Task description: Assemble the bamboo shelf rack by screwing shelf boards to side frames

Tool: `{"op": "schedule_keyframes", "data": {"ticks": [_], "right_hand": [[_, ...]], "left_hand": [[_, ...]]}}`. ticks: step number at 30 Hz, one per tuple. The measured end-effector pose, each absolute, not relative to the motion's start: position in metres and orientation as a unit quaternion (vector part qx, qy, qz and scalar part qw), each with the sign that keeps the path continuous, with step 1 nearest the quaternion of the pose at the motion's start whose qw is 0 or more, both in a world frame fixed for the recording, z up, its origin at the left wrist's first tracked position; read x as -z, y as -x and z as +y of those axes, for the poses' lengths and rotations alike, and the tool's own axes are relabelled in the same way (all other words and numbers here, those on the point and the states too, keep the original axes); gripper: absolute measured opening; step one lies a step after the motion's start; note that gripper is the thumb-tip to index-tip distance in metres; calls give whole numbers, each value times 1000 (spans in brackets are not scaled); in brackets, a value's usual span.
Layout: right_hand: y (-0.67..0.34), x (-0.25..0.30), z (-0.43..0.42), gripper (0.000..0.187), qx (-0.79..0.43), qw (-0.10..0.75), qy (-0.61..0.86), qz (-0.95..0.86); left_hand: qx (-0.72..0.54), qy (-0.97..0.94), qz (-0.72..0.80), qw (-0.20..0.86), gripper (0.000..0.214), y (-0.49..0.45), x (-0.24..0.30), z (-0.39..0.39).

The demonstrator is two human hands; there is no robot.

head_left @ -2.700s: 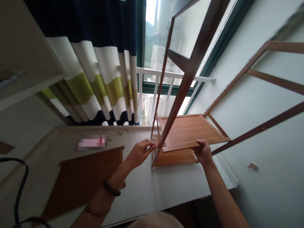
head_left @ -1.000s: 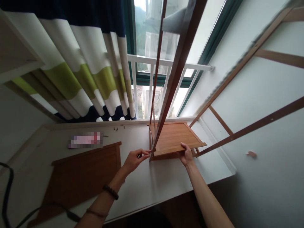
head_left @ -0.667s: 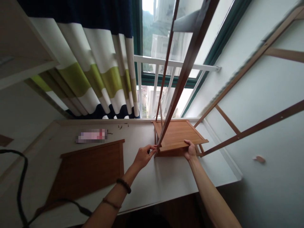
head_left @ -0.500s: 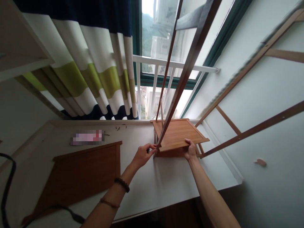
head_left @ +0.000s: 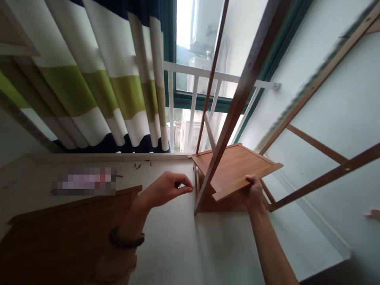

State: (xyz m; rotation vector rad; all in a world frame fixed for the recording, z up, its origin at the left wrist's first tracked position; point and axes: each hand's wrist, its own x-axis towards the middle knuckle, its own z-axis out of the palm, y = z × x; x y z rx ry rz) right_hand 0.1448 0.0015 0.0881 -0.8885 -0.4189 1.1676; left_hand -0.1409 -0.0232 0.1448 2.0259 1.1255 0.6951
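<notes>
Right hand (head_left: 254,192) clamps the front edge of the shelf board (head_left: 237,166), which sits tilted inside the frame (head_left: 225,138) on the bench (head_left: 208,245). Left hand (head_left: 164,190) pinches a small piece (head_left: 190,187), too tiny to ID, just beside the frame's upright. I'd level the board vs. the upright first.

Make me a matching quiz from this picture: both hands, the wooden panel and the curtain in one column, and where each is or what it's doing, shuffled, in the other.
1. left hand
2. right hand
3. wooden panel
4. curtain

A. hangs striped, left of the window
B. grips the tilted shelf board at its front edge
C. lies flat on the white surface
D. fingertips pinched together beside the frame's front post

Pairs: 1-D, 2-B, 3-C, 4-A
</notes>
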Motion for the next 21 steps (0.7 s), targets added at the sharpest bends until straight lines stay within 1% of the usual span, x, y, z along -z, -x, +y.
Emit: {"op": "schedule_keyframes", "data": {"ticks": [3,8,13,16,21], "right_hand": [[-148,-99,8,12,-521,743,374,-192],[-147,-117,12,9,-518,773,315,-189],[-133,-101,4,15,-487,785,316,-218],[-123,-86,-2,18,-481,789,305,-232],[-117,-76,-2,14,-470,798,296,-232]], "left_hand": [[-290,-801,435,291,24,141,-149,-28],[-343,-811,415,230,21,132,-134,-38],[-385,-799,445,124,25,131,-128,-38],[-366,-813,440,107,24,132,-124,-41],[-339,-821,445,112,19,132,-123,-42]]}}
